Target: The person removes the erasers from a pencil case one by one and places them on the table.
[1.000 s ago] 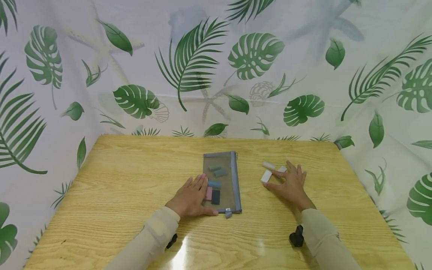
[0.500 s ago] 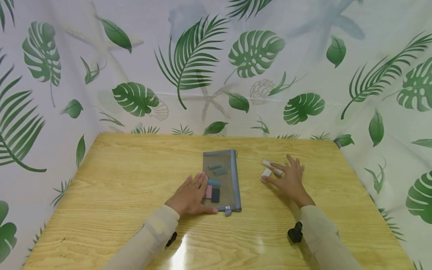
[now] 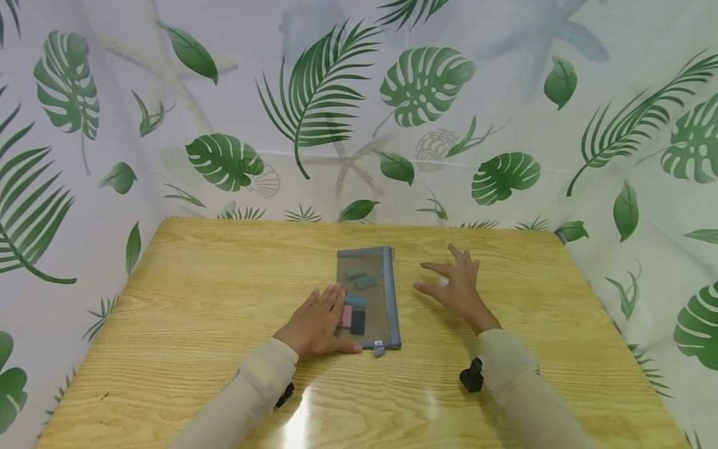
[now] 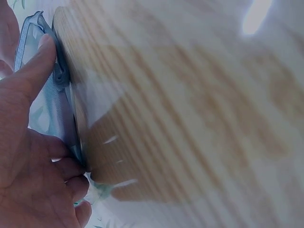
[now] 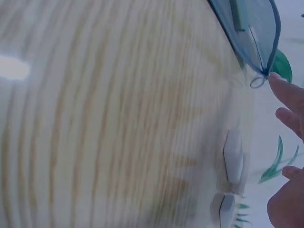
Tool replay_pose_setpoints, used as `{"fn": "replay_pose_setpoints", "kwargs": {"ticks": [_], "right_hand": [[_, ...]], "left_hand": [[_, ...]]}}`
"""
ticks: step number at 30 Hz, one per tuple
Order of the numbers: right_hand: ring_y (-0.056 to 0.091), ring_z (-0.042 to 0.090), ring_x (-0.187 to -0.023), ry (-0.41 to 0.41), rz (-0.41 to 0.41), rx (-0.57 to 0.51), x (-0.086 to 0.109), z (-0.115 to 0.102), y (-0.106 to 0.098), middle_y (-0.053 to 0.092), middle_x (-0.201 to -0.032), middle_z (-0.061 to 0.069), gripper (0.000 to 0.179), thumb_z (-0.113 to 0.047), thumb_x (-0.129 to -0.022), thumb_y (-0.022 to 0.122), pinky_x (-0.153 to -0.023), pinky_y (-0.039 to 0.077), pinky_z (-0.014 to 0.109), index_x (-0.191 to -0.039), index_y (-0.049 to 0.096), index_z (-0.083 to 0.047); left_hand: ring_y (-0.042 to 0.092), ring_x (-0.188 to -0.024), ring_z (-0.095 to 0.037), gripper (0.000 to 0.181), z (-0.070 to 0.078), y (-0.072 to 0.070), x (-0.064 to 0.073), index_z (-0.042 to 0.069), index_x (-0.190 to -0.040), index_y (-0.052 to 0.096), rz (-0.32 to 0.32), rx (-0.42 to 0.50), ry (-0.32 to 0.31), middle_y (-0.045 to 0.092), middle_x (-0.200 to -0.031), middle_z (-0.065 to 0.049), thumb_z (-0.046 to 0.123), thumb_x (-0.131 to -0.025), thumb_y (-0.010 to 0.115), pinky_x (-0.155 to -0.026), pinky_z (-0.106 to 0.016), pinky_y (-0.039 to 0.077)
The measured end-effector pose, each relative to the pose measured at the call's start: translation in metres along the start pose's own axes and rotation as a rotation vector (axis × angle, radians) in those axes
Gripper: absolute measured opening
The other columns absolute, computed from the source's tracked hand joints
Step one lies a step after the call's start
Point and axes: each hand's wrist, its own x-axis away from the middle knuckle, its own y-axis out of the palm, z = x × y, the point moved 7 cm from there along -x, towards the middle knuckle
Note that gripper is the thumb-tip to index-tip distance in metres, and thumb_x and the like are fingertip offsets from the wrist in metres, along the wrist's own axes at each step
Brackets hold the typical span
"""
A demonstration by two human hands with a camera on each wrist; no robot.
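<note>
A grey mesh zipper pouch lies flat on the table, with a pink block, a dark navy block, a blue block and two grey-green pieces showing through the mesh. My left hand rests on its left side, fingers straight, thumb along its near edge. To the right of the pouch, my right hand hovers with thumb and fingers spread, nothing between them. Small white blocks lie on the table beneath it, mostly hidden by the hand in the head view.
The wooden table reaches back to a leaf-patterned cloth that hangs behind and along both sides. A zipper pull sticks out at the pouch's near right corner, and a small loop at the far one.
My right hand has come off the white blocks and shifted left towards the pouch, its thumb and fingers spreading wider. My left hand has kept its place on the pouch.
</note>
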Motion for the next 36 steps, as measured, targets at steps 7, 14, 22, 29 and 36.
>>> {"fn": "replay_pose_setpoints", "kwargs": {"ticks": [7,14,22,29,36], "right_hand": [[-0.003,0.063,-0.145,-0.024,-0.034,-0.002,-0.009,-0.009,0.021,0.016,-0.162,0.032,0.048,-0.028,-0.085,0.084,-0.112,-0.015,0.072,-0.125,0.073,-0.004],[-0.004,0.063,-0.145,-0.032,-0.063,-0.01,-0.015,-0.019,0.035,0.015,-0.162,0.032,0.047,-0.027,-0.086,0.083,-0.112,-0.014,0.072,-0.126,0.072,-0.004],[0.006,0.07,-0.139,-0.088,-0.032,0.014,-0.023,-0.032,0.044,0.024,-0.155,0.041,0.034,-0.011,-0.085,0.082,-0.109,-0.005,0.08,-0.116,0.075,0.001],[0.013,0.073,-0.136,-0.101,-0.008,0.036,-0.027,-0.034,0.052,0.03,-0.151,0.043,0.033,-0.004,-0.08,0.078,-0.107,0.001,0.083,-0.112,0.075,0.005],[0.012,0.069,-0.139,-0.059,-0.03,0.042,-0.029,-0.034,0.064,0.03,-0.153,0.039,0.038,-0.013,-0.082,0.08,-0.111,-0.001,0.079,-0.116,0.075,0.003]], "left_hand": [[0.008,-0.155,-0.027,0.115,0.0,-0.001,0.001,-0.002,-0.161,0.015,-0.005,0.002,-0.001,0.009,-0.168,-0.017,0.075,-0.087,0.058,-0.125,-0.046,0.006],[0.009,-0.155,-0.028,0.116,0.0,-0.001,0.001,-0.002,-0.161,0.015,-0.003,-0.002,0.003,0.01,-0.168,-0.017,0.076,-0.087,0.057,-0.125,-0.047,0.007],[0.009,-0.155,-0.027,0.116,0.001,-0.003,0.001,-0.002,-0.161,0.014,-0.004,-0.009,0.004,0.009,-0.168,-0.017,0.076,-0.087,0.057,-0.125,-0.046,0.006],[0.008,-0.155,-0.027,0.116,0.0,-0.002,0.001,-0.001,-0.161,0.014,-0.004,-0.007,-0.005,0.009,-0.168,-0.016,0.076,-0.087,0.057,-0.126,-0.046,0.006],[0.008,-0.156,-0.027,0.115,0.0,-0.002,0.001,-0.001,-0.161,0.014,-0.014,-0.004,-0.007,0.009,-0.168,-0.016,0.076,-0.087,0.057,-0.126,-0.045,0.005]]}}
